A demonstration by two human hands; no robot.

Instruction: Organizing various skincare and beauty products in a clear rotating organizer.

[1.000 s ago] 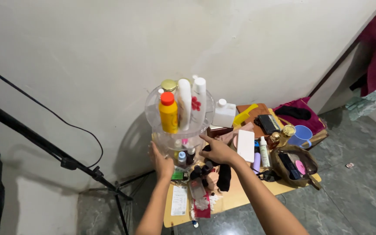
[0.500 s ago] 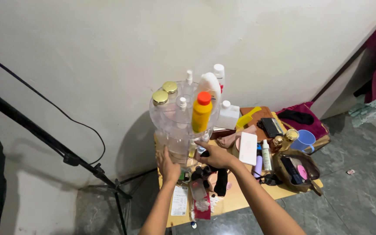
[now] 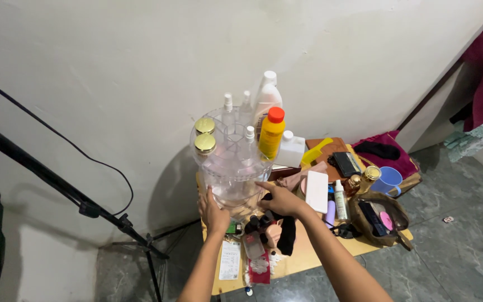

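**Head view: both hands on the clear round organiser**

We see a clear plastic organiser (image 3: 231, 168) standing upright near the back left of the small wooden tabletop (image 3: 303, 254), its long axis vertical, close to the white wall (image 3: 141, 67). Our left hand (image 3: 214, 211) lies flat against its lower left side, fingers spread and pointing up. Our right hand (image 3: 279, 198) presses its lower right side, fingers together and pointing left towards the clear wall. Neither hand closes round anything.

On the top tier stand a yellow bottle with an orange cap (image 3: 270, 133) at the right, a tall white bottle (image 3: 266, 95) behind it, two gold-lidded jars (image 3: 204, 135) at the left and small spray bottles (image 3: 228, 105) between.

Just right of the organiser lie a white square bottle (image 3: 292, 150), a yellow comb (image 3: 316, 151), a white flat case (image 3: 317, 191), a blue cup (image 3: 389, 179) and an open brown pouch (image 3: 377, 215). Dark small bottles (image 3: 258, 223) crowd the tabletop directly under our right wrist. A black tripod (image 3: 85, 207) stands to the left on the floor.
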